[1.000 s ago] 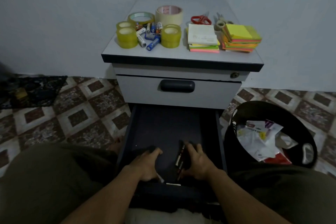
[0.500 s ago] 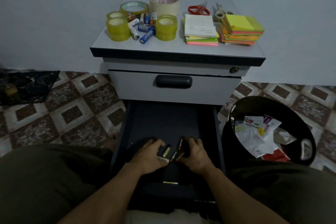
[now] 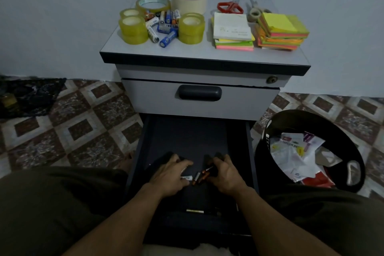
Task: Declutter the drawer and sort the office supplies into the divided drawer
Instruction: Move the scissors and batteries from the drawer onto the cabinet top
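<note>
The dark lower drawer (image 3: 187,137) of the grey cabinet stands pulled out. Both hands are down in its front part. My left hand (image 3: 170,174) curls round a white-labelled battery (image 3: 186,178). My right hand (image 3: 225,174) pinches dark orange-banded batteries (image 3: 200,176) between fingers and thumb. One more battery (image 3: 194,211) lies against the drawer's front wall. On the cabinet top (image 3: 187,54) lie tape rolls (image 3: 133,29), a heap of batteries (image 3: 164,26), sticky-note stacks (image 3: 280,31), a white notepad (image 3: 231,26) and red scissors (image 3: 229,7).
A black waste bin (image 3: 268,147) with crumpled papers and wrappers stands right of the drawer. The upper drawer (image 3: 199,100) is closed, with a dark handle. Patterned floor tiles lie on both sides, a dark cloth (image 3: 29,93) at far left. My legs flank the drawer.
Both hands have gathered batteries from the drawer floor and drawn closer together. The left hand now holds a white-labelled battery; the camera has tilted slightly.
</note>
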Demonstrator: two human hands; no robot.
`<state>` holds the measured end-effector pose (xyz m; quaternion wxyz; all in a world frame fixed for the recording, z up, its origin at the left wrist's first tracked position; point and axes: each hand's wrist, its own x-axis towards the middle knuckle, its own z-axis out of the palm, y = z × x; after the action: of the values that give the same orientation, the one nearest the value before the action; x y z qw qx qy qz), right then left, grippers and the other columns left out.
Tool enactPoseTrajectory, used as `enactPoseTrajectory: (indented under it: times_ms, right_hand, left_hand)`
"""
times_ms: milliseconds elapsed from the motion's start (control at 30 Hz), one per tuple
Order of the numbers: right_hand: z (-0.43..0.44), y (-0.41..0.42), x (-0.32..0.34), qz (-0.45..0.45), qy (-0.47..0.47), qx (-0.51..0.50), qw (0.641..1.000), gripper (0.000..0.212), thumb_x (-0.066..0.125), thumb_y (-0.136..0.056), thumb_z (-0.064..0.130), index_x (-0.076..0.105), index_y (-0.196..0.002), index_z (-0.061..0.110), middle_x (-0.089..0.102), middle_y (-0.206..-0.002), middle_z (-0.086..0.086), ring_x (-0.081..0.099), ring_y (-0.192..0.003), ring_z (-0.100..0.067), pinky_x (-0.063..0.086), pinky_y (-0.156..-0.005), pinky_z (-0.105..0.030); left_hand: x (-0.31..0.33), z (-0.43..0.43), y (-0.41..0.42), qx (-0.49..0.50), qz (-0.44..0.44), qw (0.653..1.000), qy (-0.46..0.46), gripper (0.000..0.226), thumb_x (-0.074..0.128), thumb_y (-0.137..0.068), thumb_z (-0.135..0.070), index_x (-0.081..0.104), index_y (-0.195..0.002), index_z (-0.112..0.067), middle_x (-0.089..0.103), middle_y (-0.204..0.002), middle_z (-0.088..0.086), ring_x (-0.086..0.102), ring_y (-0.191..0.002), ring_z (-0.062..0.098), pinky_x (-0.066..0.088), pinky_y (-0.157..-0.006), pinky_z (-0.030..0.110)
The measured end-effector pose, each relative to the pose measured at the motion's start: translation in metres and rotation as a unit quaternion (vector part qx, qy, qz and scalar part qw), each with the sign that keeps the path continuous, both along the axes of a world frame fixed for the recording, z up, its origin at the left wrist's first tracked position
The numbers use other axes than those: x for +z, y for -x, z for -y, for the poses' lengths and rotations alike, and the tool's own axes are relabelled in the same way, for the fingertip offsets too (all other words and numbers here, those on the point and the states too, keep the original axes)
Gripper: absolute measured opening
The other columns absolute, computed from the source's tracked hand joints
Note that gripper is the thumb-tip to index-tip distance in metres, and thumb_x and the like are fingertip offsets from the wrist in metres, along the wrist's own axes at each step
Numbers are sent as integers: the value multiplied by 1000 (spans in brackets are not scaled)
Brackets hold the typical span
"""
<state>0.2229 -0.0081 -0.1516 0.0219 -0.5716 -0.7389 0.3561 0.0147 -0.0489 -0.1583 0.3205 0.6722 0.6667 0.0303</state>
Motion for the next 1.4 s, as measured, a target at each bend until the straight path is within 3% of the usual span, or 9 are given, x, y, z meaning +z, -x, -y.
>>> enactPoseTrajectory:
  times_ms: [100,200,333,433,667,867,1067,1267,1400]
  right_hand:
    - [1,1,-2,0,-10,2,1000,37,74,-84,28,62,-118,26,37,-123,0,56,-107,-21,47,-102,-31]
    - [2,4,-3,8,-15,20,1000,36,72,-85,31,60,-119,28,37,-124,1,57,-107,-22,48,-98,-30]
    - [4,9,-5,16,-22,45,999,37,71,-84,32,57,-119,31,36,-125,3,55,-109,-21,48,-97,-32]
    - [5,11,-6,23,-22,58,998,33,70,-85,32,57,-116,31,37,-124,3,53,-112,-21,47,-98,-33]
    - [9,13,-7,36,-42,78,995,38,50,-98,35,49,-134,22,39,-142,-6,50,-123,-28,43,-105,-36]
    - [6,14,-7,23,-12,14,1000,31,62,-91,28,54,-119,18,47,-130,-7,54,-115,-24,45,-99,-32]
    - [4,13,-7,-4,-10,-8,1000,13,66,-88,26,55,-93,23,58,-105,1,58,-91,-14,47,-76,-24]
    - [6,11,-5,-40,13,-33,999,10,67,-89,22,66,-99,24,67,-98,6,64,-87,-6,53,-75,-19]
    - [8,11,-2,-61,8,-58,996,10,69,-88,20,71,-97,24,69,-92,7,64,-83,-2,45,-65,-5]
  left_hand:
    - [0,1,3,4,9,1000,-17,64,70,-87,-38,40,-144,-43,41,-137,-4,49,-125,19,42,-103,31]
    - [4,2,4,22,29,999,-24,63,70,-87,-32,40,-141,-38,50,-130,-4,53,-120,17,44,-100,31]
    - [6,2,5,68,26,997,-22,39,77,-81,-34,58,-114,-28,53,-109,-9,56,-99,12,48,-86,30]
    - [4,2,6,86,22,996,-13,29,78,-79,-36,59,-99,-29,52,-103,-9,54,-92,10,46,-78,28]
    - [8,4,4,53,-13,998,-44,24,67,-86,-39,61,-106,-27,55,-109,-7,58,-99,15,48,-85,31]
    - [9,3,8,116,15,993,-2,24,77,-81,-30,62,-99,-24,63,-104,-3,62,-92,15,48,-76,27]
    - [11,4,9,141,45,989,16,20,78,-81,-29,58,-83,-31,66,-94,-4,63,-88,11,49,-78,27]
    - [15,7,8,159,63,985,17,13,75,-82,-29,64,-80,-35,68,-84,-11,63,-82,4,53,-77,29]
    - [18,7,9,177,81,981,24,7,76,-83,-27,70,-81,-30,70,-82,-11,65,-79,4,54,-78,27]
